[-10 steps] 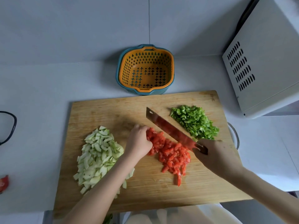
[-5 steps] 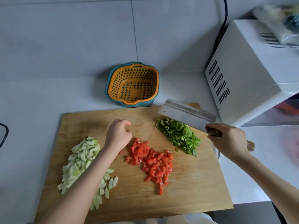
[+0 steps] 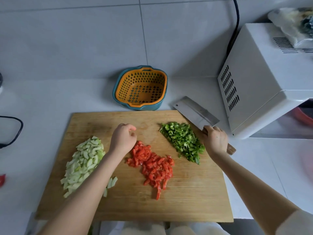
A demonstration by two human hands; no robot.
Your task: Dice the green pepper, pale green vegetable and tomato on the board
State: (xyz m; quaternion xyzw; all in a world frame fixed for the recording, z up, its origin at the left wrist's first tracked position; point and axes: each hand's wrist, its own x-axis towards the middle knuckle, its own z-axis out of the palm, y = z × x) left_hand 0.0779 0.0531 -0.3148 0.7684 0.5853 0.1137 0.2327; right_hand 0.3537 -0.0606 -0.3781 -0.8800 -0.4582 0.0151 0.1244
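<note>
Three piles lie on the wooden cutting board (image 3: 186,197): diced pale green vegetable (image 3: 83,163) at the left, diced tomato (image 3: 152,165) in the middle, diced green pepper (image 3: 183,139) at the right. My left hand (image 3: 122,139) hovers just left of the tomato pile, fingers loosely curled, holding nothing. My right hand (image 3: 216,139) grips the wooden handle of a cleaver (image 3: 194,112). The blade lies flat past the board's far right corner, beside the pepper pile.
An orange colander in a teal bowl (image 3: 141,88) stands behind the board. A white microwave (image 3: 264,82) fills the right side, with a black cable behind it. A black cord (image 3: 15,131) and a red scrap (image 3: 2,179) lie at the left edge.
My right hand carried the cleaver off the tomato pile to the board's far right corner. My left hand lifted away from the tomato and drew back slightly left.
</note>
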